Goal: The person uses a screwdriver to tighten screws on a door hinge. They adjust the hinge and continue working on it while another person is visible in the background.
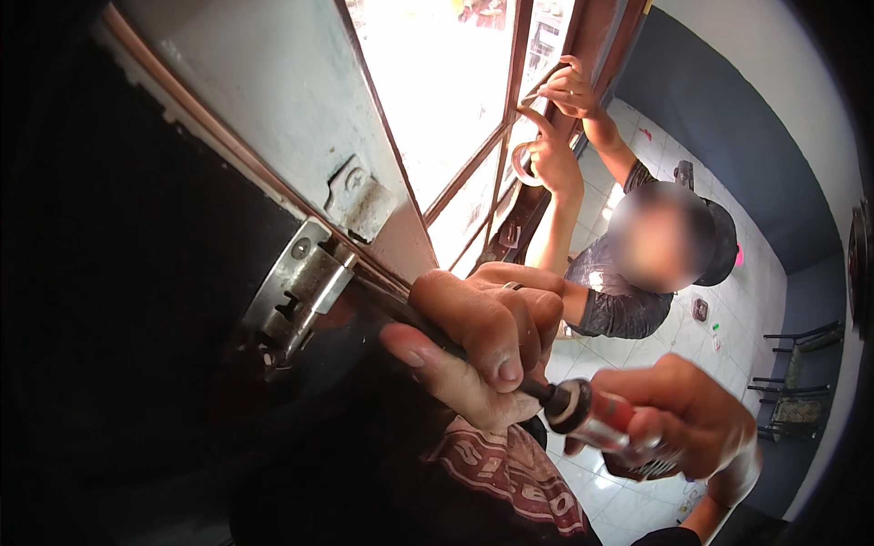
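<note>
My right hand [687, 419] is closed around the red and clear handle of a screwdriver [596, 417]; it is slightly blurred. The dark shaft runs to the left between the thumb and curled fingers of my left hand [487, 341], which wears a ring and is closed on it. I cannot make out the screwdriver's tip. Left of my left hand, a metal slide bolt [309, 282] sits on the dark panel [164, 300]. Just above it, a bent metal catch plate [358, 198] is fixed to the pale grey panel [264, 82].
Across from me, a person in a dark cap and shirt [619, 282] raises both hands to a brown window frame [517, 91], with a roll of tape [523, 164] at one hand. Stacked chairs [797, 382] stand at the right wall. Small items lie on the tiled floor [637, 355].
</note>
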The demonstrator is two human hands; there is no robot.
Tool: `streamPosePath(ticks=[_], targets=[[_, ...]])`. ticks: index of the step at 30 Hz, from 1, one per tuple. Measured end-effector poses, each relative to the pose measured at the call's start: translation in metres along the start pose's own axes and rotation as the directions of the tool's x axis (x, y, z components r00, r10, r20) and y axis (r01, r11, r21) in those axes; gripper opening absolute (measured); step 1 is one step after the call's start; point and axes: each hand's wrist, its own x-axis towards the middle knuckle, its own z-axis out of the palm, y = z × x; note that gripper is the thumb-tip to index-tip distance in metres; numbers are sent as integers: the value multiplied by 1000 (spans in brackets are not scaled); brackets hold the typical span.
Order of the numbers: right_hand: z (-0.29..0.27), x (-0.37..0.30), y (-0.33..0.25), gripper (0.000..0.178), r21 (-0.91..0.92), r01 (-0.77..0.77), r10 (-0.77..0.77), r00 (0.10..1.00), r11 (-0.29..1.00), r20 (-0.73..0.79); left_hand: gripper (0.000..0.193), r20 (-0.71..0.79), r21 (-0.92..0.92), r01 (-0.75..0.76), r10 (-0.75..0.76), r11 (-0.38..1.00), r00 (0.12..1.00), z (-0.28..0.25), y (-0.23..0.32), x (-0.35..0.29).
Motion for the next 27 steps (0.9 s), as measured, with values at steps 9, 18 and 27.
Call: streamPosePath(ticks=[9,18,27], targets=[[55,10,9,52,-899,-9,-632,708,439,-316,51,111,68,18,-25,997,994,-31,23,-2],[58,13,19,65,-982,39,-705,702,182,-102,56,-24,115,-198,202,973,979,-33,15,-9],[42,34,18,56,-326,27,-132,943,945,-305,62,76,66,-240,235,969,969,-48,17,-12]])
